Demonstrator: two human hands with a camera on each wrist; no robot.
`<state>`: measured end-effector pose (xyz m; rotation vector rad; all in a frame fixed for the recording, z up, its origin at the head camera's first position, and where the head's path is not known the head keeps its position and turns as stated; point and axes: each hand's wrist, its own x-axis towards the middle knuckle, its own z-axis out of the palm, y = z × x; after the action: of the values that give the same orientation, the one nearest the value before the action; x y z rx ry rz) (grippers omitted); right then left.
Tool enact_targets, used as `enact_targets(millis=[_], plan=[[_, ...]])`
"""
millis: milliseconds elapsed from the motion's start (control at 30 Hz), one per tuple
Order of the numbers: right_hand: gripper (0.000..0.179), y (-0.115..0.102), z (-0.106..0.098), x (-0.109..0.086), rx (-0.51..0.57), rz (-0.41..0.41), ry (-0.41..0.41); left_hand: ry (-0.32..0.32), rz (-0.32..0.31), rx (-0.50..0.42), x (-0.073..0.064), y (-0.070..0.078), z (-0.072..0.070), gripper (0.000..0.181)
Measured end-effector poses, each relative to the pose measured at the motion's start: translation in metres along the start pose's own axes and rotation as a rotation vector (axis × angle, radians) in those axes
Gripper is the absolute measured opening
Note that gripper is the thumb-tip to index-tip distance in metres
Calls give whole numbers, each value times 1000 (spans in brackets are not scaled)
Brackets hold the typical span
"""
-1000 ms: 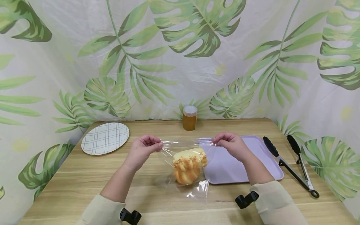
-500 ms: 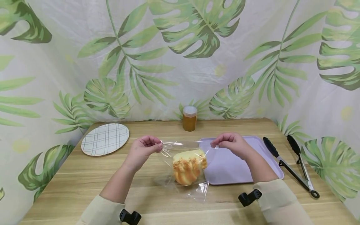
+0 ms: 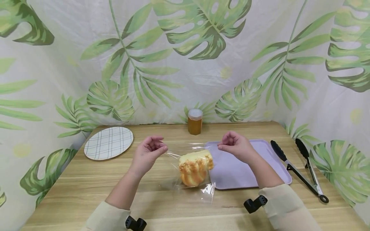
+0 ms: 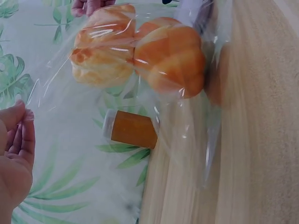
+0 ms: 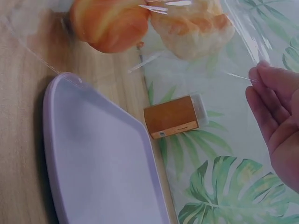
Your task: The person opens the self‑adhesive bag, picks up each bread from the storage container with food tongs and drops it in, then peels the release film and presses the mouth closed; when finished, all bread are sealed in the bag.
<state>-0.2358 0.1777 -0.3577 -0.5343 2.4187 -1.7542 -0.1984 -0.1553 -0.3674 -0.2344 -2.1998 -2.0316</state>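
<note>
A clear plastic bag (image 3: pixel 208 189) hangs stretched between the two hands, with bread (image 3: pixel 195 170) inside it. The wrist views show two joined-looking lumps: a glossy orange-brown bread roll (image 4: pixel 170 58) and a paler, rough-topped one (image 5: pixel 191 30). At the bag's upper left corner, the left hand (image 3: pixel 148 152) pinches the film between thumb and fingertips, seen also in the left wrist view. Opposite it, the right hand (image 3: pixel 237 147) pinches the upper right corner, thumb against index finger (image 5: pixel 254 77). Creases run from the left fingertips toward the bread.
Behind the bag and partly under the right forearm lies a lilac tray (image 3: pixel 231 173). Black-tipped tongs (image 3: pixel 303 176) lie spread at the right. A checked plate (image 3: pixel 108 142) is at the back left, and a lidded amber jar (image 3: pixel 195 122) stands by the patterned curtain.
The bag and bread have risen slightly. The right hand has lifted a little, and the left hand's upper fingers have spread away from its thumb.
</note>
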Motion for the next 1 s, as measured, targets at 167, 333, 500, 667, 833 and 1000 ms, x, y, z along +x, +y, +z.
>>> enact_targets(millis=[167, 333, 500, 667, 833, 1000], plan=[[33, -1, 1, 0, -27, -39, -19, 45, 3, 21, -1, -1, 3, 26], [37, -5, -2, 3, -108, -66, -94, -22, -18, -99, -1, -1, 2, 7], [43, -27, 12, 13, -281, -47, -191, -123, -21, -226, 2, -2, 1, 19], [44, -61, 52, 36, -527, -110, -327, -140, -26, -229, 0, 0, 1, 18], [23, -87, 84, 52, -744, -157, -421, -152, -14, -212, -3, 2, 1, 11], [12, -85, 81, 55, -774, -127, -441, -128, -18, -188, -4, 3, -5, 13]])
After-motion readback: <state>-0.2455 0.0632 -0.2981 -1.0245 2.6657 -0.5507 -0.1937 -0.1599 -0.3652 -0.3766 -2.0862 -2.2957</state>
